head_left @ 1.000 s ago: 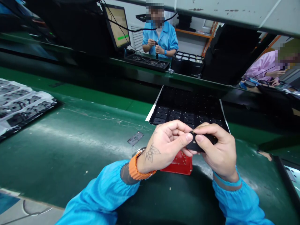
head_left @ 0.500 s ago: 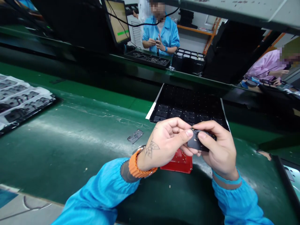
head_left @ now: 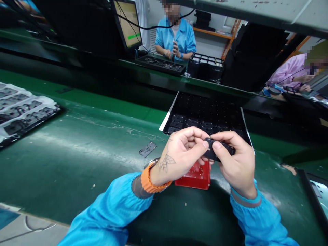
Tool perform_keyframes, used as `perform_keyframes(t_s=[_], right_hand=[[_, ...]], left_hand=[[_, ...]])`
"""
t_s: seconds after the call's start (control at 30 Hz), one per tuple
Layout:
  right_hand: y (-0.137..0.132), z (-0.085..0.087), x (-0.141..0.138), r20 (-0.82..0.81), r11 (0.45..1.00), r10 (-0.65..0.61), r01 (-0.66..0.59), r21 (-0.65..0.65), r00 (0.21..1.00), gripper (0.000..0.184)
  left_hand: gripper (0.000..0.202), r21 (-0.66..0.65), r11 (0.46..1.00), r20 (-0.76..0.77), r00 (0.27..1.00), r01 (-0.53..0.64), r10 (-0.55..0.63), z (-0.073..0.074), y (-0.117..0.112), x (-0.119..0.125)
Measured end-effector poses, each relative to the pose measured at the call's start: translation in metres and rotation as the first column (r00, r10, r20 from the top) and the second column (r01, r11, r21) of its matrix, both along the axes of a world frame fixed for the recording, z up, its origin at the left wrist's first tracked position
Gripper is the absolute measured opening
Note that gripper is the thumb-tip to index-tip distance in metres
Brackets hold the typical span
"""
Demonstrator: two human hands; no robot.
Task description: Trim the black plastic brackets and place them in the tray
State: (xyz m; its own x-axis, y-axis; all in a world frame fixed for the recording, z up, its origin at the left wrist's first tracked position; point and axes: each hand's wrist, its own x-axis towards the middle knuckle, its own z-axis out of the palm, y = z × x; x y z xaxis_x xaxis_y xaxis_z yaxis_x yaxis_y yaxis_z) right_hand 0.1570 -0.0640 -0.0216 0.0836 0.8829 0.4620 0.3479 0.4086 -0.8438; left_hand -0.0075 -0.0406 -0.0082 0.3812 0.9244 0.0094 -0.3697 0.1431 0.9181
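Note:
Between my two hands is a small flat black plastic part (head_left: pixel 220 150), tilted so that mostly its narrow side shows. My left hand (head_left: pixel 185 153) pinches its left end between thumb and fingers. On the other end, my right hand (head_left: pixel 235 160) is closed with the thumb across the near face. Below my hands stands a red tray (head_left: pixel 196 181) holding several tiny gold-coloured pieces, partly covered by my left hand. Left of my left hand, a similar thin black plate (head_left: pixel 148 149) lies alone on the green bench.
Beyond my hands lies a black compartment tray (head_left: pixel 205 109) with black parts in its front row. Another tray (head_left: pixel 23 111) with white lining and dark parts sits at the left. Across the bench, a person in blue (head_left: pixel 175 37) works beside a monitor (head_left: pixel 127 24).
The black part has tipped in my hands, from its broad face showing to a thinner edge-on view. My right hand has shifted slightly left.

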Motion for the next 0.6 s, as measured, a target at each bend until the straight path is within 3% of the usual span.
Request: perform_keyframes(t_s=[0.27,0.6], right_hand=[[0.001,0.001,-0.008,0.101,0.996,-0.001,-0.009,0.092,0.995,0.008],[-0.002,-0.001,-0.013,0.095,0.996,0.029,-0.038,0.085,0.995,0.011]], left_hand=[[0.008,0.16,0.976,-0.144,0.975,-0.148,0.171,-0.006,0.006,0.005],[0.013,0.149,0.979,-0.111,0.981,-0.139,0.156,-0.008,0.006,0.005]])
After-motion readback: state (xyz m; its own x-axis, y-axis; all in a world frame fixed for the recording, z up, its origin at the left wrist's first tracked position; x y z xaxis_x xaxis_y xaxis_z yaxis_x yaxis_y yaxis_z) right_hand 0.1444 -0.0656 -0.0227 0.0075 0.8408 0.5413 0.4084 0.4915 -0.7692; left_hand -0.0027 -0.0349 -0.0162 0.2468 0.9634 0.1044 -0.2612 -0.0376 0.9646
